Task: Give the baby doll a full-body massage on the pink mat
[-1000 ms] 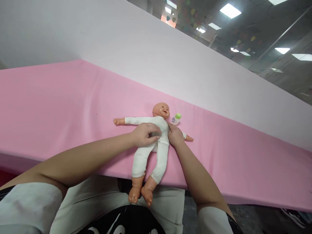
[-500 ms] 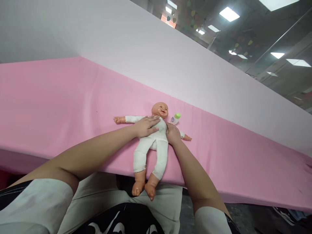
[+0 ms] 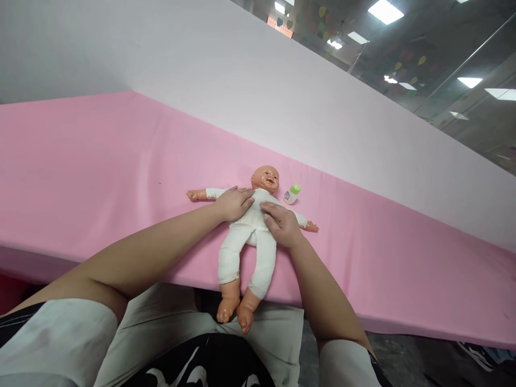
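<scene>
A baby doll (image 3: 253, 217) with a white cloth body lies on its back, its head away from me and its feet over the near edge. My left hand (image 3: 235, 204) rests flat on the side of its chest near the shoulder, fingers stretched out. On the other side of the torso, my right hand (image 3: 282, 221) lies with its fingers extended across the chest. Both hands touch the doll without gripping it. Beside the doll's head is a small clear bottle (image 3: 291, 194) with a green cap, tilted in view.
The doll lies on a pink padded surface (image 3: 100, 172) that runs wide to both sides. Behind it rises a white wall or partition (image 3: 193, 59), with glass above. My lap is below the near edge. A shoe (image 3: 475, 355) shows at the lower right.
My right hand has moved from the doll's side onto its chest, fingers now reaching across. My left hand has drawn back slightly toward the doll's side.
</scene>
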Available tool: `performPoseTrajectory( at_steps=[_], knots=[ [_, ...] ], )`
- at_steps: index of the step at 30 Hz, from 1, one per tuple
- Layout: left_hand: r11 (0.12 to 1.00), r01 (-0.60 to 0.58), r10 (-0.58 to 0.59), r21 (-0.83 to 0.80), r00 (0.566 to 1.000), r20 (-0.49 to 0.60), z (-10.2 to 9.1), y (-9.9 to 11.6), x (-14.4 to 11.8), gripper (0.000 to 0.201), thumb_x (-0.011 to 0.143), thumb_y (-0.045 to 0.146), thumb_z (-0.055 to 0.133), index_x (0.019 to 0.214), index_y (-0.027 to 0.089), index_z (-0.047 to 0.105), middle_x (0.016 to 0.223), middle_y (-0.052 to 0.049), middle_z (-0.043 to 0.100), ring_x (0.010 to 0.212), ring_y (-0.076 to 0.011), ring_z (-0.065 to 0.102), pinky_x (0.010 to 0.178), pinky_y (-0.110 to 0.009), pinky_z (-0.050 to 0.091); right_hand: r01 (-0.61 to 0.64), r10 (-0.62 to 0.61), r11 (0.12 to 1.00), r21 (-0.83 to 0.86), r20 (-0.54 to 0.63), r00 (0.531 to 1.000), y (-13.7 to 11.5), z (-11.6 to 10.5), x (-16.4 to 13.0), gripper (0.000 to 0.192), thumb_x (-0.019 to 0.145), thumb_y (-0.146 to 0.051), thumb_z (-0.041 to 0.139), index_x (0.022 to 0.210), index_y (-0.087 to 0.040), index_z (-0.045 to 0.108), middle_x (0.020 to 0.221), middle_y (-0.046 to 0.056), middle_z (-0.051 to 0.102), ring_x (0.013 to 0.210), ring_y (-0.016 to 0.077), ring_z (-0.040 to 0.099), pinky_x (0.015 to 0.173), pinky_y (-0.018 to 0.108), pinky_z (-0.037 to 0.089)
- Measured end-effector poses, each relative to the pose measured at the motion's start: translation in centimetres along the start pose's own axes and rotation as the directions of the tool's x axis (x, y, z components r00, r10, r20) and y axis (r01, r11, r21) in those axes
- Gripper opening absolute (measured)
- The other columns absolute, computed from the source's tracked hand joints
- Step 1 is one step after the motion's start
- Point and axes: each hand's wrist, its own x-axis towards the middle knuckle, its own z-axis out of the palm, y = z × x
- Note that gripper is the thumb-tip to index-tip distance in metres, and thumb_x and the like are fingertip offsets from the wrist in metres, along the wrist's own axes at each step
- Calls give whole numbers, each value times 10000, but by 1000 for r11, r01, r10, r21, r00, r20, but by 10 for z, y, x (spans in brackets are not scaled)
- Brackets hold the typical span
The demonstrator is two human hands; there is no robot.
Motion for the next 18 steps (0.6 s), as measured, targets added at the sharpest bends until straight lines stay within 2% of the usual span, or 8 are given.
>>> performPoseTrajectory(
  at_steps=[3, 5, 8, 11, 14, 16, 18],
  knots=[
    [988, -30, 23, 153, 999, 45, -4, 5, -1, 610, 1083, 449, 274, 1542, 134, 525, 1579, -160, 583, 1477, -315, 530, 1297, -568, 268, 168, -187, 974, 152, 123, 975, -29, 3, -1, 338, 1009, -416, 624, 1281, -280, 771, 1303, 56, 789, 1332, 238, 685, 1198, 448, 491],
    [978, -34, 22, 207, 998, 58, -6, 7, -2, 626, 1090, 441, 251, 1565, 115, 495, 1597, -159, 564, 1495, -298, 516, 1295, -535, 293, 191, -222, 969, 156, 215, 951, -38, 6, 0, 335, 986, -454, 683, 1265, -293, 778, 1317, 55, 784, 1367, 257, 664, 1266, 509, 396],
    [971, -25, 6, 239, 997, 80, -5, 6, -2, 624, 1093, 422, 246, 1592, 120, 469, 1630, -141, 531, 1523, -283, 487, 1300, -495, 303, 106, -114, 993, 41, 271, 956, -27, 10, 2, 415, 990, -495, 686, 1359, -311, 732, 1485, 74, 682, 1483, 301, 558, 1326, 629, 202],
    [970, -16, -4, 244, 997, 83, -2, 3, -1, 631, 1095, 431, 252, 1602, 120, 464, 1641, -141, 516, 1539, -283, 469, 1304, -487, 302, -31, 41, 998, -45, 236, 971, 1, 10, 5, 508, 1041, -516, 587, 1509, -319, 616, 1650, 76, 511, 1608, 312, 372, 1329, 663, 140],
    [971, -25, 8, 239, 997, 70, 0, 1, -1, 639, 1097, 442, 263, 1605, 108, 460, 1646, -146, 509, 1539, -292, 468, 1303, -509, 306, -161, 173, 984, -78, 169, 970, 28, 7, 7, 543, 1063, -513, 519, 1552, -284, 574, 1711, 71, 419, 1631, 293, 325, 1341, 592, 197],
    [970, -28, 15, 241, 998, 57, 1, 2, -2, 628, 1097, 433, 274, 1596, 108, 473, 1639, -145, 517, 1533, -295, 476, 1300, -518, 313, -248, 257, 964, -96, 97, 961, 39, 3, 7, 540, 1078, -479, 469, 1562, -261, 563, 1684, 67, 470, 1592, 270, 404, 1326, 517, 287],
    [970, -41, 34, 240, 999, 32, -1, 5, -4, 609, 1094, 423, 295, 1575, 116, 508, 1618, -148, 543, 1520, -297, 491, 1296, -521, 322, -328, 337, 934, -139, 44, 941, 43, -1, 7, 521, 1087, -428, 421, 1566, -269, 555, 1598, 55, 584, 1484, 260, 545, 1266, 470, 400]
  ],
)
